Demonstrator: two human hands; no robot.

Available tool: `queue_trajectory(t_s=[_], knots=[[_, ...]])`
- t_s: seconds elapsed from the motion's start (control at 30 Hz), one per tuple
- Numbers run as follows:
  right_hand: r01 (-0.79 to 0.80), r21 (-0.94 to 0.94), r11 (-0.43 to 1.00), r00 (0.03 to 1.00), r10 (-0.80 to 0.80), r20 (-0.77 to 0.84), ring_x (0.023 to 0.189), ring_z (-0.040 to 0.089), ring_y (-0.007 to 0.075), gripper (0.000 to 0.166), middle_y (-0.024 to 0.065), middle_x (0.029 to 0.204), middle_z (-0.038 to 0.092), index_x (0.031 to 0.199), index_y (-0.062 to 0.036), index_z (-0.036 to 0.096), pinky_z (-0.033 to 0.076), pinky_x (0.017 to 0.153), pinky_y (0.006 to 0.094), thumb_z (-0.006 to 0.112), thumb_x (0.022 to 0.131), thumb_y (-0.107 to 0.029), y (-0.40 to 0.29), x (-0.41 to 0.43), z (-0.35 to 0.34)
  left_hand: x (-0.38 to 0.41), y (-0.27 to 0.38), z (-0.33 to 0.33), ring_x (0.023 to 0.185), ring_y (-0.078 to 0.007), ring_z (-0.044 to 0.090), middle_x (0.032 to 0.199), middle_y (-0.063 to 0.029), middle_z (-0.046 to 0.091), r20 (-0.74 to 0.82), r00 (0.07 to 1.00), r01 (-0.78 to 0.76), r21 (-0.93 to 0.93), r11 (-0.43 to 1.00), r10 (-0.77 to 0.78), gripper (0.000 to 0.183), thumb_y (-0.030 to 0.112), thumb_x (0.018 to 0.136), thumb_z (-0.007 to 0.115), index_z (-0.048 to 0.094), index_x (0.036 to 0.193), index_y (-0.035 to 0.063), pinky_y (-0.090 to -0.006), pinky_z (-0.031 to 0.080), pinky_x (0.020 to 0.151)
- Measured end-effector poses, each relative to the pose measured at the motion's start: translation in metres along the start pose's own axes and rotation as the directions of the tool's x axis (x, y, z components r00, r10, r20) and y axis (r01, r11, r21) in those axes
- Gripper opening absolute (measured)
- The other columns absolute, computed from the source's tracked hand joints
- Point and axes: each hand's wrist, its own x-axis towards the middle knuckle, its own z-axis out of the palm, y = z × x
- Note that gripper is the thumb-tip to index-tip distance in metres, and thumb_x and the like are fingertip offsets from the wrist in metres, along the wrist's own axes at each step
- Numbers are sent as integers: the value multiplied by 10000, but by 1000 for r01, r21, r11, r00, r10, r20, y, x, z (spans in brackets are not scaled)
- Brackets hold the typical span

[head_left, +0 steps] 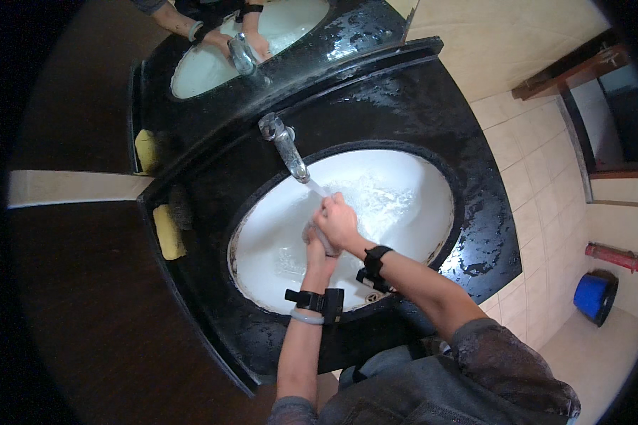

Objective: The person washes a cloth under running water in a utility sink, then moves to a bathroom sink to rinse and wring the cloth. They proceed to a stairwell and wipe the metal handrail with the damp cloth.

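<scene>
Water runs from a chrome faucet [292,156] into a white oval sink basin [425,186] holding some water. Over the basin, just below the spout, my two hands press together around a greyish, wet cloth-like item [327,245]; its exact kind cannot be told. My left hand [319,260] supports it from below, its palm partly hidden. My right hand [340,220] lies on top with curled fingers, in the stream. Each wrist wears a black strap with a small device, and a pale bangle circles the left one.
A glossy black stone countertop [207,276], wet in places, surrounds the basin. On its left edge lies a yellow sponge [169,232] beside a dark scrubber-like thing [181,207]. A mirror behind reflects the hands and faucet. A blue bucket [590,296] stands far right, near a red pipe [622,260].
</scene>
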Motion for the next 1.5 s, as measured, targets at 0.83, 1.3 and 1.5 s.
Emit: queue_trajectory(t_s=[0.83, 1.3, 1.5], knots=[[418, -41, 907, 771, -331, 543, 864, 589, 403, 226, 213, 907, 536, 953, -42, 563, 494, 715, 467, 611, 733, -32, 27, -4, -77, -11, 2, -23, 957, -249, 589, 1115, -173, 576, 49, 933, 315, 371, 874, -358, 683, 661, 863, 459, 525, 1179, 59, -392, 502, 814], [687, -79, 722, 718, -659, 227, 1106, 462, 375, 503, 182, 1234, 414, 1168, -40, 502, 433, 936, 418, 643, 695, 51, -97, 31, -161, -65, 15, -4, 1009, -275, 598, 1207, -124, 565, 224, 939, 292, -119, 949, -261, 468, 367, 946, 526, 468, 1297, 62, -375, 542, 814], [847, -204, 492, 518, -850, 99, 1269, 405, 302, 579, 192, 1294, 473, 1298, -5, 443, 381, 916, 406, 604, 743, -45, -140, 80, -138, -78, 2, -45, 891, -253, 611, 1128, -110, 586, 134, 970, 219, -114, 969, -204, 443, 293, 879, 638, 498, 1248, 91, -361, 503, 753]])
